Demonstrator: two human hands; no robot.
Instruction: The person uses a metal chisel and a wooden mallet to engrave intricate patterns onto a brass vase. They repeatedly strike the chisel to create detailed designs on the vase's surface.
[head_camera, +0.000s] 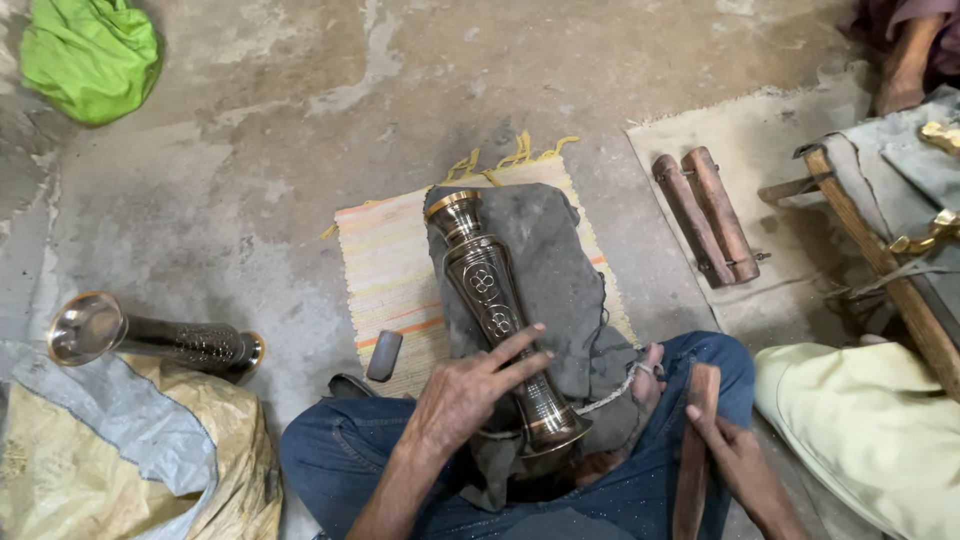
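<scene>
My left hand (470, 395) rests flat, fingers spread, on the brass vase (497, 315) lying along a grey cloth (560, 270) over my lap. My right hand (735, 455) is wrapped around a wooden stick (697, 450). The vase gleams dark, with engraved patterns and gold-coloured rims. A striped mat (385, 275) covers the concrete floor (230, 160).

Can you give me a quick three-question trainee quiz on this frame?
1. True or false: the left hand rests on the brass vase.
2. What does the right hand hold? A) wooden stick B) green cloth C) grey stone
3. What lies directly under the vase?

Key:
1. True.
2. A.
3. A grey cloth over a striped mat.
</scene>
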